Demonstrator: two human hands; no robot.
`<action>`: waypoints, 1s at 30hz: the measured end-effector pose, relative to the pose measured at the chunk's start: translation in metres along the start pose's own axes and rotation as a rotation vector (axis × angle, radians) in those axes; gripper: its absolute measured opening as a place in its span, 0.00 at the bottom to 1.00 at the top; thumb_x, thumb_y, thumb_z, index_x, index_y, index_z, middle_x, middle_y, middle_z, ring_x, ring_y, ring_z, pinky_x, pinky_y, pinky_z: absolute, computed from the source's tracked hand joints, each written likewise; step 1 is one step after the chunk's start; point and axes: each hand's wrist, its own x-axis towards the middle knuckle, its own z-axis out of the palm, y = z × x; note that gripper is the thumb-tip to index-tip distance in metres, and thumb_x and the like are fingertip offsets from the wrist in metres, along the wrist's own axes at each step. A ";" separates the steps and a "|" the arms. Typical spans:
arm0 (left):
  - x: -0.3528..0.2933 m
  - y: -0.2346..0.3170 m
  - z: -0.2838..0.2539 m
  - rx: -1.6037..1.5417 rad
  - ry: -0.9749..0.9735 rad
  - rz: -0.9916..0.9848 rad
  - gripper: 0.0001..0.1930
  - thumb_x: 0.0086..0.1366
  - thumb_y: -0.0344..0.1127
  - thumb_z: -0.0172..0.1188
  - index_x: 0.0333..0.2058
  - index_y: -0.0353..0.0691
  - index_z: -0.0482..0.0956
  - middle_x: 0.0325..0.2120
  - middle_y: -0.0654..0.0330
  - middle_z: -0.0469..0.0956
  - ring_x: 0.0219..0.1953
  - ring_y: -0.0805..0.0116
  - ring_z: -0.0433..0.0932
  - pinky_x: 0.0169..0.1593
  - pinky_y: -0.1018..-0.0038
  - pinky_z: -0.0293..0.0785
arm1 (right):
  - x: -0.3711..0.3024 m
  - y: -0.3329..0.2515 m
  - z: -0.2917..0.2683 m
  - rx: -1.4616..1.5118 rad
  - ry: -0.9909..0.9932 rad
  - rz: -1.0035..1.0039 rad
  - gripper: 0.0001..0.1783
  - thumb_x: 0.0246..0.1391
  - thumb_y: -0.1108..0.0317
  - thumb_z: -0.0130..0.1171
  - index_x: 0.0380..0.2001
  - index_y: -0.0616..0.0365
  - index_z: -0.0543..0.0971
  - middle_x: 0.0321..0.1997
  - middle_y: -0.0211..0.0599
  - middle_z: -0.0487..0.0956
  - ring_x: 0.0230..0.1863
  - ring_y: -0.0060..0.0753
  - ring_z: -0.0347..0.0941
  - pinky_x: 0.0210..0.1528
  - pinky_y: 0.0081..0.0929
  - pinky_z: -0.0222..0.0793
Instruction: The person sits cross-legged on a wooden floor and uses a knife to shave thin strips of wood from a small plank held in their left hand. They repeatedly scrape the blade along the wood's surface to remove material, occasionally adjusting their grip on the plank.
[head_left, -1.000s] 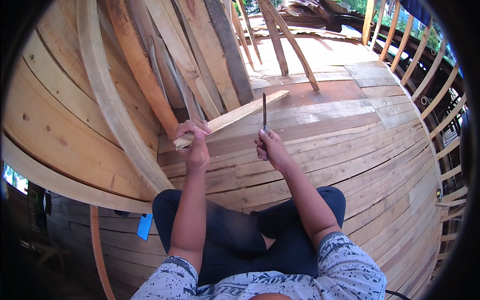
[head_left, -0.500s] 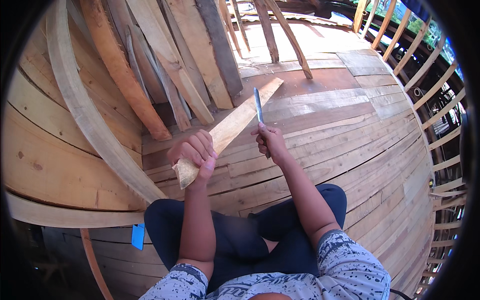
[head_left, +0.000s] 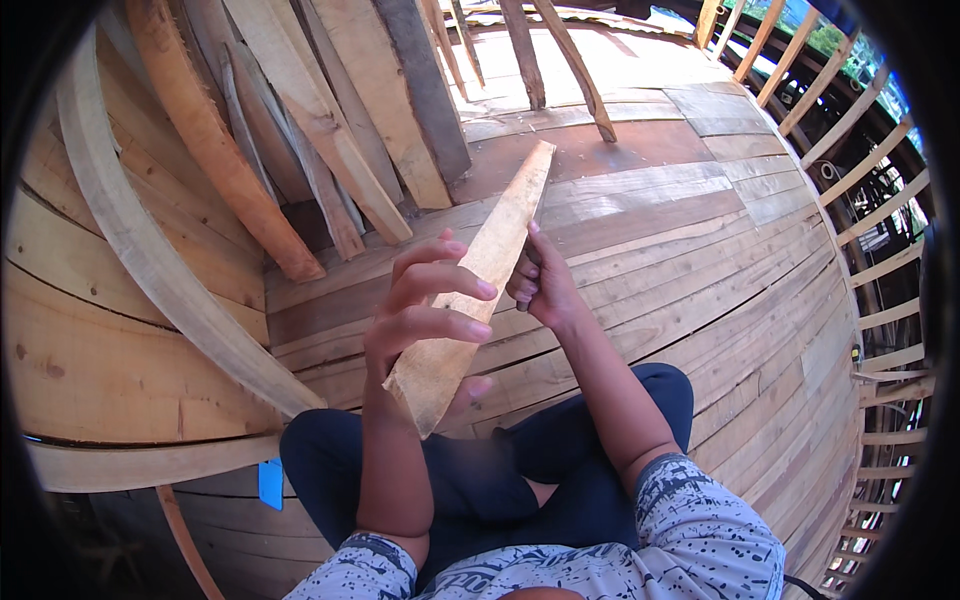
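above the lap, left hand (head_left: 425, 320) fingers curl around a wood strip (head_left: 480, 290) (right hand (head_left: 540, 285) fisted behind).

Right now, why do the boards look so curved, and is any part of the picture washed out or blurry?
In the head view, the fisheye lens bows the straight wooden floor planks toward a black circular rim; sunlight bleaches the far pale decking at the top; the left hand and the long tapered pale wooden strip it holds are sharp; a small blurred patch sits on the dark trousers.
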 end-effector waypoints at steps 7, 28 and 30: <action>-0.016 -0.041 -0.034 -0.763 0.112 -0.177 0.33 0.67 0.59 0.46 0.64 0.47 0.68 0.72 0.46 0.50 0.76 0.51 0.37 0.73 0.49 0.20 | 0.000 0.005 -0.011 0.070 -0.051 0.023 0.18 0.64 0.52 0.55 0.24 0.45 0.65 0.12 0.16 0.52 0.12 0.17 0.49 0.14 0.20 0.46; -0.018 -0.049 -0.008 -0.698 -0.021 -1.282 0.39 0.61 0.31 0.57 0.70 0.34 0.53 0.52 0.51 0.72 0.48 0.64 0.78 0.50 0.71 0.79 | -0.005 0.000 -0.008 -0.404 0.073 0.150 0.26 0.66 0.41 0.50 0.22 0.47 0.65 0.15 0.17 0.57 0.12 0.13 0.47 0.13 0.17 0.41; -0.016 -0.047 -0.009 -0.581 -0.080 -1.325 0.37 0.64 0.32 0.56 0.70 0.36 0.55 0.49 0.51 0.73 0.44 0.64 0.80 0.44 0.69 0.81 | -0.006 0.000 -0.007 -0.467 0.079 0.139 0.26 0.66 0.40 0.49 0.22 0.47 0.65 0.15 0.17 0.57 0.12 0.13 0.46 0.13 0.17 0.40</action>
